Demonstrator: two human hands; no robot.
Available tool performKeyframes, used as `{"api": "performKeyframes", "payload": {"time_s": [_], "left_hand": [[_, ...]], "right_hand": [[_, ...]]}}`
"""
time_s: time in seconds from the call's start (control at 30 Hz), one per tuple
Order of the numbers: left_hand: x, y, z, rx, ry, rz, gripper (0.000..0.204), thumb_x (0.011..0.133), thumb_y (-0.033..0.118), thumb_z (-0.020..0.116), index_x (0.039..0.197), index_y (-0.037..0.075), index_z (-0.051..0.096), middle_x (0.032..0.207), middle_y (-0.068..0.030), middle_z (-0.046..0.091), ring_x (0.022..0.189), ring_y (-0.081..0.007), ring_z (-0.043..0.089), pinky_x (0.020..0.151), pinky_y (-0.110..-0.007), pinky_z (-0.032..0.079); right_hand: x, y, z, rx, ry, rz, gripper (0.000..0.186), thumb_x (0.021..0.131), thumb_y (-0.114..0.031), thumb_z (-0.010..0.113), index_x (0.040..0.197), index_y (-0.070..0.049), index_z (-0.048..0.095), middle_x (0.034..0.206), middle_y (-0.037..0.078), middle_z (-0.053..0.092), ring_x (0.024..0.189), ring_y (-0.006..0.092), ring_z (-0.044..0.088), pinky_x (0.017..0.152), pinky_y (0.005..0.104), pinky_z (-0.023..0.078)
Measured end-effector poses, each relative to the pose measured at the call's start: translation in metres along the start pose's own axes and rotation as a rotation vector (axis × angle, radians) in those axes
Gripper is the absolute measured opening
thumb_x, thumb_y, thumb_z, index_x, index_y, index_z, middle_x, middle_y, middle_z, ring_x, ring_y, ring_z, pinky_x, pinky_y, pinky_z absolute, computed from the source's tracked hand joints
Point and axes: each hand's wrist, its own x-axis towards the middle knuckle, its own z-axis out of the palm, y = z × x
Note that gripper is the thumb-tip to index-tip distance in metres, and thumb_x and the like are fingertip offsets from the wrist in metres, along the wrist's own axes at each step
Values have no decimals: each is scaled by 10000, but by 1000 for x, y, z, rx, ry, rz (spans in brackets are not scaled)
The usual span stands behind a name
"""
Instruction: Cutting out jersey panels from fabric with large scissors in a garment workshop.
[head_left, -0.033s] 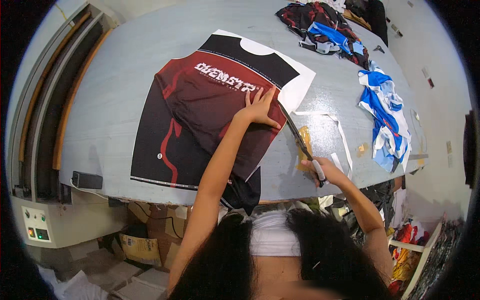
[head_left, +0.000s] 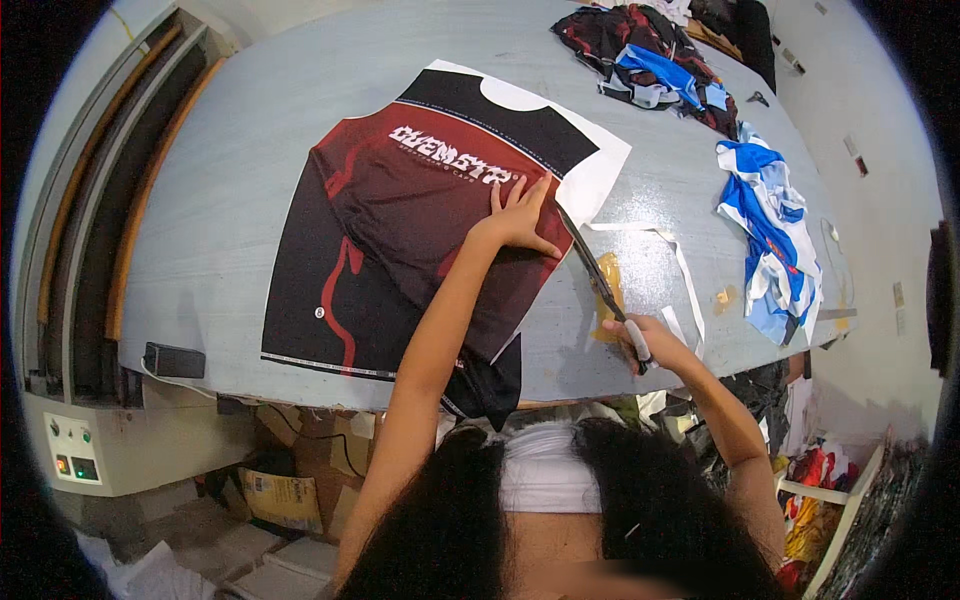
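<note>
A black and dark red printed jersey panel (head_left: 430, 240) lies spread on the grey table (head_left: 240, 150), with a white margin at its upper right edge. My left hand (head_left: 518, 220) rests on its right part, fingers spread flat on the cloth. In my right hand (head_left: 652, 342) are long dark scissors (head_left: 598, 278), gripped at the pale-wrapped handle. Their tip meets the right edge of the panel, close to my left fingers. How far apart the blades are is hard to make out. A black cloth end (head_left: 490, 385) hangs over the front table edge.
White cut strips (head_left: 686, 275) lie right of the scissors, next to brown tape (head_left: 608, 290). Blue and white cloth (head_left: 768, 235) lies at the right, a dark garment pile (head_left: 650, 60) at the far right, and small snips (head_left: 758, 98) nearby. A black box (head_left: 174, 360) sits front left.
</note>
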Motion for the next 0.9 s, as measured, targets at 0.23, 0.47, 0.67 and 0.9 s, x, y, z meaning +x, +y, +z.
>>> {"api": "performKeyframes", "payload": {"time_s": [0.23, 0.47, 0.67, 0.9], "left_hand": [[1, 1, -2, 5, -33, -18, 1383, 427, 640, 748, 1404, 120, -82, 1457, -124, 153, 1351, -332, 37, 1010, -600, -65], [1, -1, 2, -16, -13, -1, 1388, 421, 640, 750, 1404, 113, -77, 1458, -126, 147, 1350, -340, 37, 1011, -601, -61], [4, 1, -2, -11, -29, -5, 1388, 418, 641, 750, 1406, 130, -80, 1460, -137, 126, 1351, -338, 24, 1008, -604, -64], [16, -15, -17, -70, 118, -50, 866, 654, 675, 567, 1356, 229, 323, 1443, -131, 193, 1320, -316, 178, 997, -615, 90]], "right_hand": [[-3, -4, 1, -24, 28, 10, 595, 791, -551, 557, 867, 39, 573, 506, 36, 485, 386, 135, 512, 382, 259, 393], [-4, -7, 2, -23, 21, -8, 600, 794, -543, 556, 889, 49, 574, 517, 27, 477, 405, 134, 510, 387, 265, 393], [-4, -2, 1, 2, 40, 1, 562, 798, -523, 566, 874, 34, 571, 513, 19, 473, 412, 128, 508, 395, 262, 390], [4, 12, -14, 107, -63, -8, 537, 801, -545, 550, 801, -8, 540, 507, 17, 478, 434, 118, 520, 394, 251, 382]]}}
